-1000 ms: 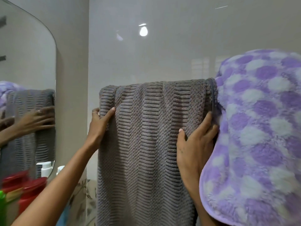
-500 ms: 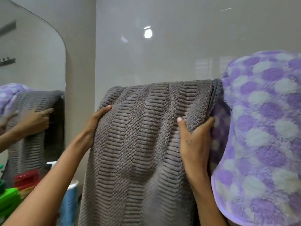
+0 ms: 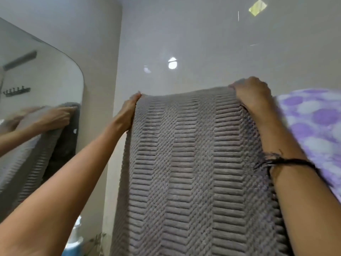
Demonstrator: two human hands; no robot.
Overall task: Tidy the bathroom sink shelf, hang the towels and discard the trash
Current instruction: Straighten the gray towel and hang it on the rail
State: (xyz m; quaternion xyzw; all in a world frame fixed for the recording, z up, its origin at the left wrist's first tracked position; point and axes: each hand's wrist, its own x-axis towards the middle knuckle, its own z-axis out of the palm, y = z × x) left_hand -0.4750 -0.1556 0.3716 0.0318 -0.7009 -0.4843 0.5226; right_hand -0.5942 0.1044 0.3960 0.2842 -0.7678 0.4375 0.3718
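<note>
A grey ribbed towel hangs down the middle of the view, draped over a rail that I cannot see. My left hand presses flat against the towel's upper left edge. At the top right corner, my right hand has its fingers curled over the fold and grips it. A purple and white spotted fleece towel hangs right beside it, partly behind my right forearm.
A rounded mirror on the left wall reflects my hand and the grey towel. Below it a white and blue bottle shows at the bottom edge. Glossy pale wall tiles fill the background.
Both hands slid up from the towel's sides to its top edge. The camera tilted upward and came closer, so the shelf items at the lower left dropped out of view.
</note>
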